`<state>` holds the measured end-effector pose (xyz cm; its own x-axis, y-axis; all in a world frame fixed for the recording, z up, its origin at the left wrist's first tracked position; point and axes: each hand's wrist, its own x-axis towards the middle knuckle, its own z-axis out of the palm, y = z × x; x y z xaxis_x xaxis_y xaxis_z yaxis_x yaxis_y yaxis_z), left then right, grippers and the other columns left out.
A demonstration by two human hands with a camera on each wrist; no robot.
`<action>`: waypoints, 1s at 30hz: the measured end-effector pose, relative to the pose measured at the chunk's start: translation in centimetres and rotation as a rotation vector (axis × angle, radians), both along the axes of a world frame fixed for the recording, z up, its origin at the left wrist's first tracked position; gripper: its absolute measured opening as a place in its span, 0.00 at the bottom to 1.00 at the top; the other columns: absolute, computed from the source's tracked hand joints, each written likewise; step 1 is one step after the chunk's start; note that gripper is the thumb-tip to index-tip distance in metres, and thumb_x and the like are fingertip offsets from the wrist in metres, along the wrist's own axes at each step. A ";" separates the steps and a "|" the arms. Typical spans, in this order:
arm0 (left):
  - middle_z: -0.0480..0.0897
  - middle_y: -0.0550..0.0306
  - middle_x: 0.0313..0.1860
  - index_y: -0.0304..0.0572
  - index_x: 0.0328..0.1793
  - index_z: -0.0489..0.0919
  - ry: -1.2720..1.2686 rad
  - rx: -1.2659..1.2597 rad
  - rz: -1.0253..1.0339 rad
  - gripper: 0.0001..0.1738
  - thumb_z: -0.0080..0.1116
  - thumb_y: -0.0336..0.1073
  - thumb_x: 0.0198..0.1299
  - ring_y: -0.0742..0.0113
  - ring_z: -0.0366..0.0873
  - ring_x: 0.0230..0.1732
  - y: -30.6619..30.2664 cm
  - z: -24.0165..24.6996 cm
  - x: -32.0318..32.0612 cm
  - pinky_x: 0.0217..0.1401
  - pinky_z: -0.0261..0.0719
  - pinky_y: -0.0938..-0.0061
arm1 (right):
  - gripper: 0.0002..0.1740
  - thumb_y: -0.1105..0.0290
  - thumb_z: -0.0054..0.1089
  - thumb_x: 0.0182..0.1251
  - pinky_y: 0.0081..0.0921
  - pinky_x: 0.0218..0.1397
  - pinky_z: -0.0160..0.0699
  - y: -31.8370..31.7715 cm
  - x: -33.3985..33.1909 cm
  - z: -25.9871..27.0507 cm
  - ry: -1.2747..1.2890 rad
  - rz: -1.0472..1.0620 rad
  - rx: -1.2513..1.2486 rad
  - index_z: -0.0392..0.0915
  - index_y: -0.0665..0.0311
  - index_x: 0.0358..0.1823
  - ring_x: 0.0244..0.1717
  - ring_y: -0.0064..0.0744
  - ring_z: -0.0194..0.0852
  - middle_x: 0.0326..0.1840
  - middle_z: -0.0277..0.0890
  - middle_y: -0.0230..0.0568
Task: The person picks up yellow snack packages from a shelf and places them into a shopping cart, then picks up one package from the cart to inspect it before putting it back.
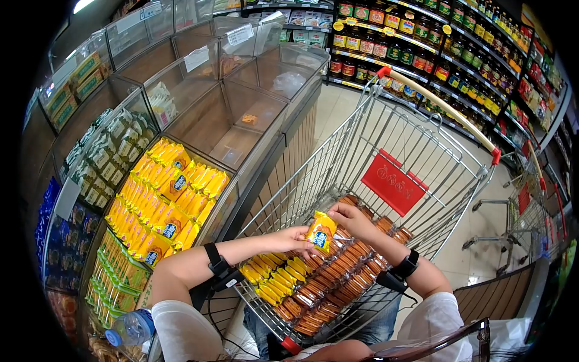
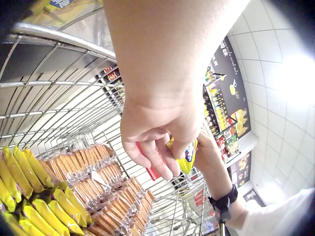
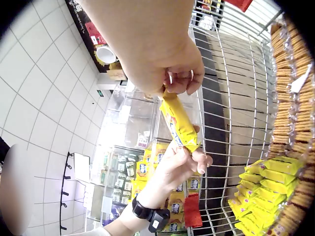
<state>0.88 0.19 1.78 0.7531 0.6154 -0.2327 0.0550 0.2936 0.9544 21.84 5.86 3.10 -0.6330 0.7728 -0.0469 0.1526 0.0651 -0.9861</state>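
Observation:
Both hands hold one small yellow snack packet above the shopping cart, its printed front facing up. The left hand grips its lower left end between thumb and fingers. At the opposite end, the right hand pinches the upper corner, as the right wrist view shows with the packet stretching between the hands. Below them in the cart lie rows of yellow packets at the left. Clear-wrapped stacks of brown biscuits fill the rest of the pile.
To the left stands a slanted display of clear bins, one heaped with yellow packets, another with green-white packets. A water bottle is at lower left. Shelves of jars line the back; a second cart stands at right.

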 end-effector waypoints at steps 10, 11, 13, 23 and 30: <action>0.76 0.50 0.46 0.38 0.54 0.62 0.044 0.008 -0.012 0.16 0.43 0.32 0.61 0.70 0.75 0.42 0.2 0.6 0.0 0.45 0.73 0.78 | 0.10 0.64 0.46 0.64 0.11 0.30 0.62 0.1 0.2 0.3 -0.041 -0.022 -0.064 0.70 0.64 0.36 0.28 0.13 0.61 0.28 0.67 0.26; 0.76 0.50 0.46 0.38 0.54 0.62 0.043 0.008 -0.012 0.16 0.43 0.32 0.61 0.70 0.75 0.42 0.3 0.4 0.0 0.45 0.73 0.78 | 0.10 0.64 0.45 0.64 0.11 0.31 0.62 0.1 0.2 0.3 -0.018 -0.013 -0.112 0.69 0.64 0.36 0.28 0.13 0.61 0.28 0.67 0.25; 0.76 0.50 0.46 0.37 0.54 0.62 0.039 0.018 -0.019 0.15 0.43 0.31 0.61 0.70 0.75 0.43 0.3 0.3 0.0 0.45 0.73 0.78 | 0.11 0.63 0.45 0.65 0.11 0.31 0.62 0.1 0.2 0.5 0.005 -0.006 -0.162 0.69 0.63 0.36 0.28 0.13 0.61 0.28 0.67 0.25; 0.76 0.50 0.46 0.36 0.53 0.62 0.004 0.016 -0.003 0.16 0.44 0.32 0.61 0.69 0.75 0.43 0.0 0.9 0.1 0.45 0.73 0.77 | 0.11 0.63 0.43 0.65 0.19 0.43 0.68 0.0 0.4 0.8 0.149 0.042 -0.434 0.68 0.62 0.38 0.38 0.20 0.67 0.35 0.69 0.30; 0.75 0.50 0.46 0.35 0.55 0.61 -0.026 0.021 -0.036 0.18 0.43 0.35 0.62 0.69 0.75 0.42 0.3 0.3 0.0 0.43 0.75 0.79 | 0.11 0.64 0.41 0.66 0.21 0.44 0.68 0.0 0.3 0.1 0.126 -0.033 -0.427 0.66 0.63 0.41 0.39 0.23 0.68 0.36 0.69 0.31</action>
